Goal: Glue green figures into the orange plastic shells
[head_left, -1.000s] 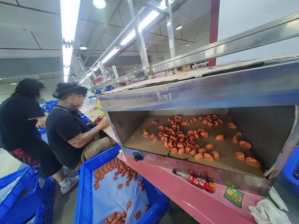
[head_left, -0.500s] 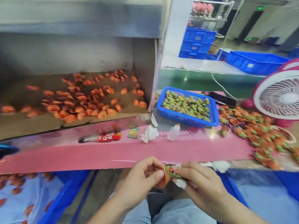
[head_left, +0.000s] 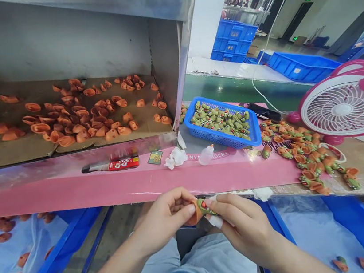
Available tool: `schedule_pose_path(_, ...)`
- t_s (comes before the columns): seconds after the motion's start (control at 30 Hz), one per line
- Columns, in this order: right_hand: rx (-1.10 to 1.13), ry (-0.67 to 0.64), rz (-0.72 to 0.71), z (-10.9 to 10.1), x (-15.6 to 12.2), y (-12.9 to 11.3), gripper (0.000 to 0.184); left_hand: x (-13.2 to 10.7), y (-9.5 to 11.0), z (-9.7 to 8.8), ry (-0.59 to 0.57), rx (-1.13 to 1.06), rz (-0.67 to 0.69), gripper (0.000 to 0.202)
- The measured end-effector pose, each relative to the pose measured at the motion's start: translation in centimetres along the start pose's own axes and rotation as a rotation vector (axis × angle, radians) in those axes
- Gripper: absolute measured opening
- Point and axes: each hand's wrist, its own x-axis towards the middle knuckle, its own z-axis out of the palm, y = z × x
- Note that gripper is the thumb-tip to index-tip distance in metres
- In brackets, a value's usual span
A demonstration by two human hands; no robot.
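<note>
My left hand [head_left: 164, 219] pinches a hollow orange shell-like piece [head_left: 196, 214] between thumb and fingers, in front of the pink table edge. Against it, my right hand [head_left: 244, 213] grips a small green painted figure part [head_left: 204, 207] with a red spot. The two parts touch, but how deep one sits in the other is hidden by my fingers. White wrapping [head_left: 216, 221] covers a right fingertip. A blue basket [head_left: 226, 141] of similar green parts stands beyond my hands, and joined orange-and-green pieces [head_left: 309, 164] lie in a heap to its right.
Loose orange pieces [head_left: 79, 118] lie in an open-fronted box at left. Along the pink table [head_left: 75, 193] are a red-labelled marker-like tube [head_left: 123, 163], crumpled tissue [head_left: 175, 157] and a small translucent bottle [head_left: 206, 155]. A pink fan [head_left: 342, 109] stands right. Blue bins [head_left: 82, 243] flank my legs.
The view has shifted and sharpened, showing a few pieces in the lower right bin. Both hands still hold the orange and green parts together, with little visible change in grip.
</note>
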Motion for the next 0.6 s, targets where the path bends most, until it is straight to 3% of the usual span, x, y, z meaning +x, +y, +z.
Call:
schedule_pose_path(0.17,0.014,0.001,0.021,0.0,0.4,0.1,0.029,0.1,-0.1,0.0,0.040,0.004,0.020,0.005)
schedule_pose_path(0.27,0.061,0.006,0.109,-0.1,0.5,0.1,0.025,-0.1,-0.3,0.0,0.175,0.066,0.072,0.012)
schedule_pose_path(0.37,0.119,0.039,0.223,-0.2,0.6,0.1,0.021,-0.7,-0.7,-0.1,0.303,0.185,0.233,0.016)
schedule_pose_path(0.47,0.190,0.086,0.296,-0.2,0.6,0.1,0.019,-1.4,-1.3,-0.3,0.297,0.321,0.388,0.022)
schedule_pose_path(0.6,0.316,0.095,0.382,-0.1,0.8,-0.1,0.014,-1.8,-1.7,-0.2,0.303,0.424,0.450,0.026)
